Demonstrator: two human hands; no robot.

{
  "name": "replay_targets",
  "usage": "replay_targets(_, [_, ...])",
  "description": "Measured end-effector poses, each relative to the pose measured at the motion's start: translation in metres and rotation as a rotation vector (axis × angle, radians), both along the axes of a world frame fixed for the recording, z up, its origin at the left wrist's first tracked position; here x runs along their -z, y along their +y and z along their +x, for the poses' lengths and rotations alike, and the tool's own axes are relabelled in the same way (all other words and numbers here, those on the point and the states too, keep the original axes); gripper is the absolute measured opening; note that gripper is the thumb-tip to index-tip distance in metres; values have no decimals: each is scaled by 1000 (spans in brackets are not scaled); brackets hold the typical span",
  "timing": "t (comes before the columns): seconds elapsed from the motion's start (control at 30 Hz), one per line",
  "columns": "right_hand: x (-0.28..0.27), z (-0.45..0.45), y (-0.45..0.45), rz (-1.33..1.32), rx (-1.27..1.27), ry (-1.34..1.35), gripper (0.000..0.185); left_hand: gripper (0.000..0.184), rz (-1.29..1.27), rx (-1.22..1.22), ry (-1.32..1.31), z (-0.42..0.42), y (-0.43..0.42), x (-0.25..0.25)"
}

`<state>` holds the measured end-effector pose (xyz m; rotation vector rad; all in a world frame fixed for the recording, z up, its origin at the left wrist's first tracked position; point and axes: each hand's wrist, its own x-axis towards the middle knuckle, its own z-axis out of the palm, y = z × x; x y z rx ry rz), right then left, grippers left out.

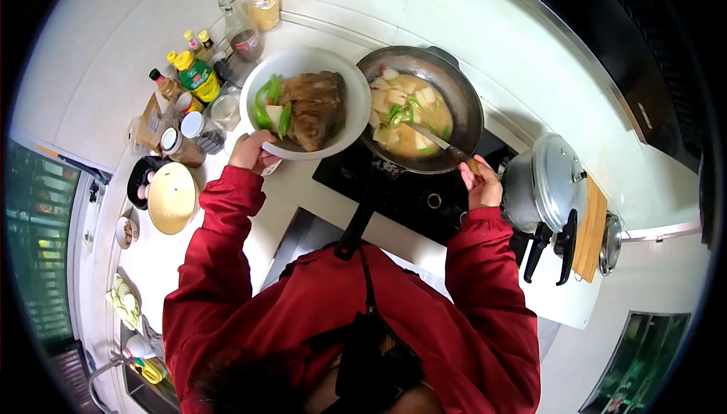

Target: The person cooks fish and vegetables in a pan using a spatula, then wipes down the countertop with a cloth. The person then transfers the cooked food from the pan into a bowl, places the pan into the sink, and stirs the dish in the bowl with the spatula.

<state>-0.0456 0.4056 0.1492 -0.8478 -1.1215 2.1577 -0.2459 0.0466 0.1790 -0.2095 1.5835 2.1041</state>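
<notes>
my left hand (254, 153) grips the white bowl (357, 104) by its near-left rim. the bowl contains a brown food piece (314, 111) and green pepper pieces (273, 104), and is positioned left of the wok (466, 100). my right hand (482, 185) has its fingers wrapped around the handle of the spatula (433, 138); its blade reaches into the stew (401, 115) within the wok.

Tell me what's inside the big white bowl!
The bowl holds green pieces, a pale piece and a big brown chunk. What's underneath them is covered, so I can't tell.
</notes>
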Motion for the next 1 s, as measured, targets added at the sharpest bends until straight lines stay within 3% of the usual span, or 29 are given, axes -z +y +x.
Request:
replay_targets(0.3, [-33,26,14,96,30,13,32,17,-7,-18,3,2,15,1])
replay_targets(0.43, [-52,39,26,165,13,-11,33,21,130,3,-4,-12,24,26])
replay_targets(0.67, [-119,63,35,267,-32,-6,32,24,39,156,-15,-6,49,1])
replay_targets(0.77, [-146,67,30,328,-20,-18,31,24,40,235,140,-6,61,2])
replay_targets(0.83, [-167,64,17,351,-19,-46,32,25,157,187,-37,-9,74,12])
replay_targets(1.0, [-184,52,-8,408,-70,-136,31,24,167,210,-84,-6,104,15])
